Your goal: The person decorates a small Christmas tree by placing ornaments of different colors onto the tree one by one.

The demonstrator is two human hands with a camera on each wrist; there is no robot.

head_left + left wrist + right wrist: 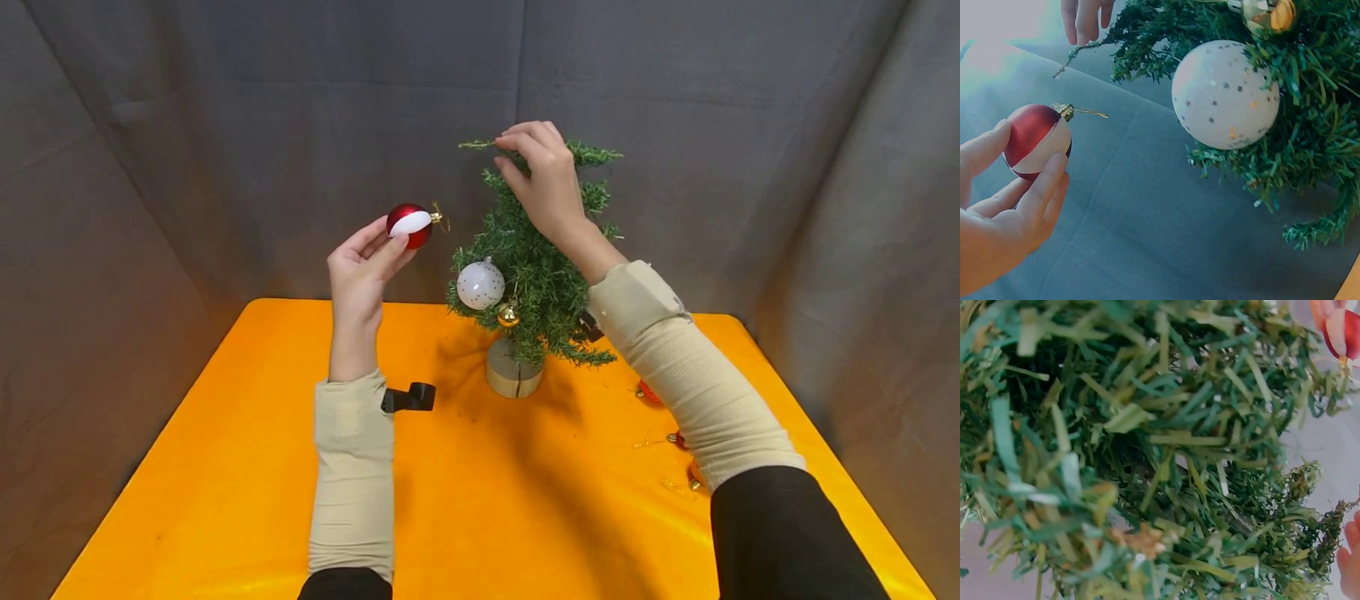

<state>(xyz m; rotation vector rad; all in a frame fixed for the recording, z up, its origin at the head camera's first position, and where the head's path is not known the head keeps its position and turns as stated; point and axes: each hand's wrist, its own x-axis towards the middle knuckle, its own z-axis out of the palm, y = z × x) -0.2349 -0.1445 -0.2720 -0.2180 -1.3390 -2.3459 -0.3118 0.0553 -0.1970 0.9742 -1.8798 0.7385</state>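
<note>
so I'm seeing left hand (363, 265) pinching the red-and-white bauble (409, 226), 10 o'clock from the white ball (481, 285) | right hand (545, 177) sitting by a branch (476, 145), 1 o'clock, can't tell if gripping

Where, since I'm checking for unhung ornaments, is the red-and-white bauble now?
In the head view, the left hand holds the red-and-white bauble left of the tree, higher than the white bauble.

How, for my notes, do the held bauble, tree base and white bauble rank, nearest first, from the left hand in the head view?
1. Held bauble: in left hand.
2. White bauble: leftward on tree.
3. Tree base: under tree.
</note>
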